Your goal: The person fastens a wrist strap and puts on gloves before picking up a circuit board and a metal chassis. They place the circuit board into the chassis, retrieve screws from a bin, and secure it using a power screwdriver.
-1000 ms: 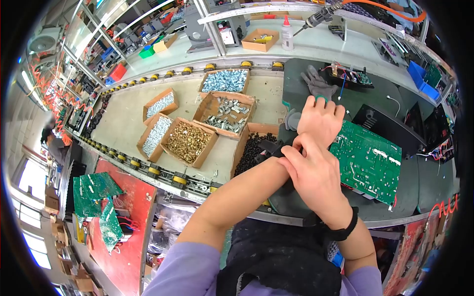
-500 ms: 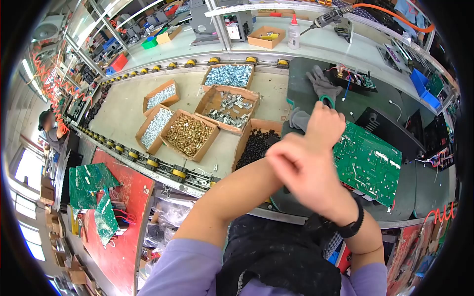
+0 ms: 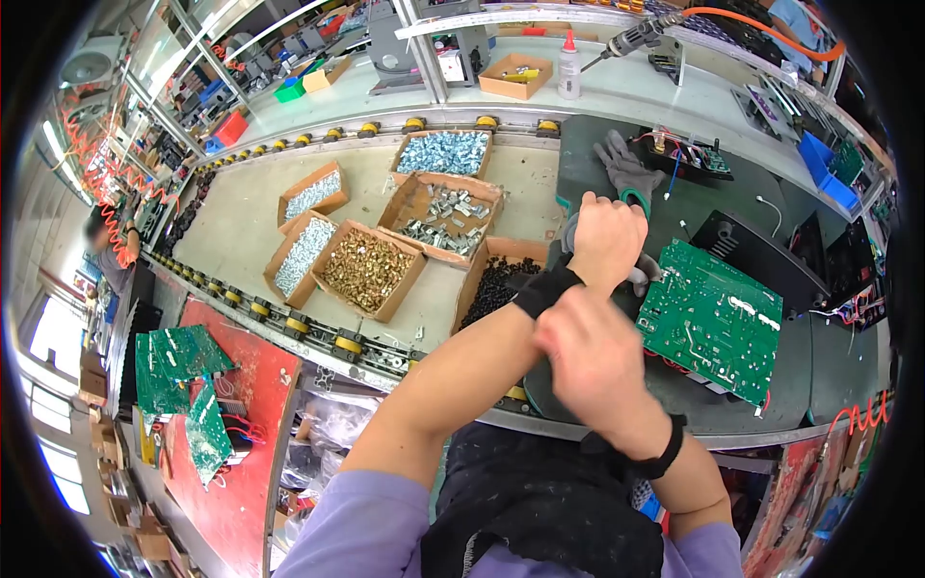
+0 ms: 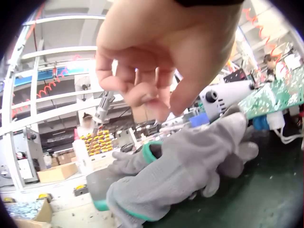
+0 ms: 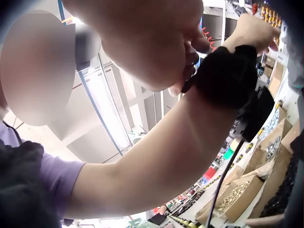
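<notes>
My left hand (image 3: 609, 241) is stretched over the dark work mat (image 3: 617, 385), its fingers loosely curled with nothing in them. Around that wrist goes a black wrist strap (image 3: 547, 292). My right hand (image 3: 593, 361), blurred, is at the strap; in the right wrist view its curled fingers pinch the strap's edge. Below the left hand lies a grey work glove (image 4: 180, 166) with a green cuff edge, and a second grey glove (image 3: 626, 169) lies farther back. A large green circuit board (image 3: 713, 318) rests to the right of the left hand.
Cardboard boxes hold brass-coloured parts (image 3: 366, 270), metal clips (image 3: 448, 212) and black screws (image 3: 501, 284) at left. A black plastic housing (image 3: 756, 255) stands behind the board. A power screwdriver (image 3: 631, 39) hangs near a red-capped bottle (image 3: 569, 67). More circuit boards (image 3: 178, 361) lie on a red surface.
My right hand has swung around the left wrist and sits lower now. The left hand has shifted slightly left, and the black strap shows more fully. The gloves and board have stayed put.
</notes>
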A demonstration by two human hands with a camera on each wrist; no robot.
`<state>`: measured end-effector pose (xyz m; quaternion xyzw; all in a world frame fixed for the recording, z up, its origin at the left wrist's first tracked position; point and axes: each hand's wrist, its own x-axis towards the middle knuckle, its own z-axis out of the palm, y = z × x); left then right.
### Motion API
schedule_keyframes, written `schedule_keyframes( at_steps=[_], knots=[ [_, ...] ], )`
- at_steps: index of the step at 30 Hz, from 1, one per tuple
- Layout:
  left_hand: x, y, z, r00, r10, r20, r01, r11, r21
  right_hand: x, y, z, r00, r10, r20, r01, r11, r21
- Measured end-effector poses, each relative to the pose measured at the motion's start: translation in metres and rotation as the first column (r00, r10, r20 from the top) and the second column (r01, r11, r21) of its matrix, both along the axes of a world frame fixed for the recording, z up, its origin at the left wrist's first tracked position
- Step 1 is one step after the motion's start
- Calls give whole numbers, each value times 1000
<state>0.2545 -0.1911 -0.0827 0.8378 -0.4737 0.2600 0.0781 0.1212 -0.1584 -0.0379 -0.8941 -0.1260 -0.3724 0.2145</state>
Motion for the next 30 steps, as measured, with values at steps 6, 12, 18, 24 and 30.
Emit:
schedule_keyframes(
  at_steps=[6, 12, 18, 24, 30],
  knots=[
    [8, 2, 12, 832, -83, -548, -183, 892, -413, -5, -13, 13, 993, 113, 41, -118, 865, 488],
    [41, 50, 56, -441, -837, -325, -654, 547, -522, -8, -36, -14, 955, 98, -280, 107, 767, 633],
    [35, 63, 76, -461, -887, -5, -752, 393, -530, -6, -15, -22, 895, 335, -293, 6, 648, 761],
    [47, 65, 73, -170, -983, 71, -893, 123, -434, -4, 11, -29, 961, -166, 223, 104, 959, 263],
    [50, 67, 73, 40, -999, 21, -915, -45, -402, -8, 20, -35, 920, -267, 287, 254, 964, 83]
  ],
)
